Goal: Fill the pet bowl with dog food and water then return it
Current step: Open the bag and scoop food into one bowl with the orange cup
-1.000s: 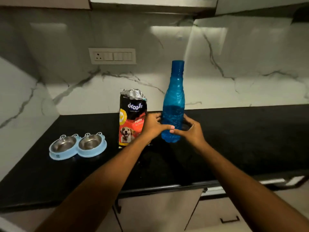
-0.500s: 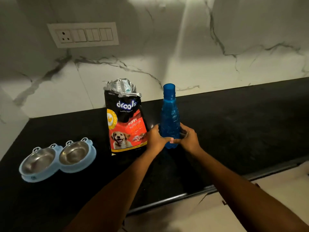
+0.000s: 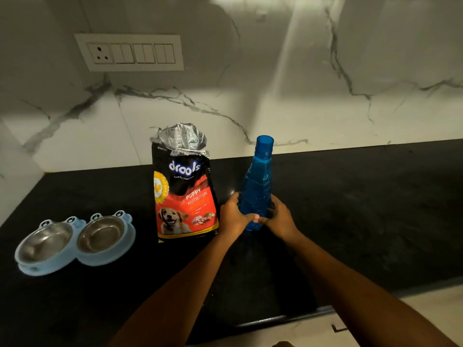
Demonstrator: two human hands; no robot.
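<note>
Head view: the left hand (image 3: pixel 234 216) and the right hand (image 3: pixel 280 219) both grip the lower body of the blue water bottle (image 3: pixel 256 186). The fingers (image 3: pixel 235 200) curl round its sides and the thumbs meet at the front. The bottle stands upright with its cap (image 3: pixel 265 141) on. Its base is at the black tabletop (image 3: pixel 363 209), though contact cannot be confirmed. The opened dog food bag (image 3: pixel 185 191) stands just beside the left hand. The pet bowl (image 3: pixel 110 259), a blue double holder with two steel cups (image 3: pixel 100 234), lies at the left of the tabletop, beyond the bag and well apart from the bottle. Both cups appear empty, so filling has likely not begun. The step in hand appears to be handling the water bottle. To perform it well, one hand should hold the lower body firmly while the other moves up to unscrew the cap. The ribbed plastic wall may flex, so grip pressure should be moderate to avoid forcing water out once the bottle is open. The bottle should pass in front of the bag, not against it, because the bag could tip. Pouring should begin slowly over one cup only.
</note>
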